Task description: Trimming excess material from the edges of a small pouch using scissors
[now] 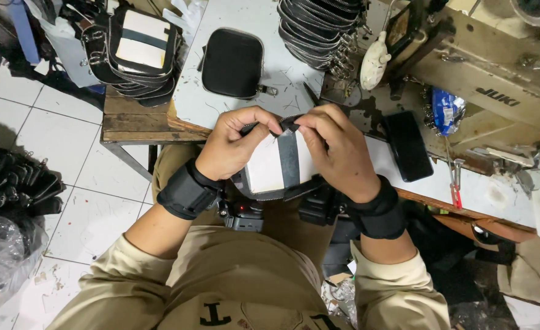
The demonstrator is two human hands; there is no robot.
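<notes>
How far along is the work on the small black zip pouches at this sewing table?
Done: a finished black zip pouch lies on the grey tabletop, beside stacked black pouches. In hand: left hand and right hand pinch the top edge of an unfinished white-and-black pouch. Left: another stack, its white panels showing.

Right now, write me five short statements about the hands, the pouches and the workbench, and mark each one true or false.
1. Both hands, left hand and right hand, grip the white-and-black pouch. True.
2. A finished black pouch lies flat on the grey tabletop. True.
3. The red-handled snips are in the right hand. False: they lie on the bench to the right.
4. Each wrist wears a black strap. True.
5. The black phone lies on the floor. False: it lies on the bench.
</notes>
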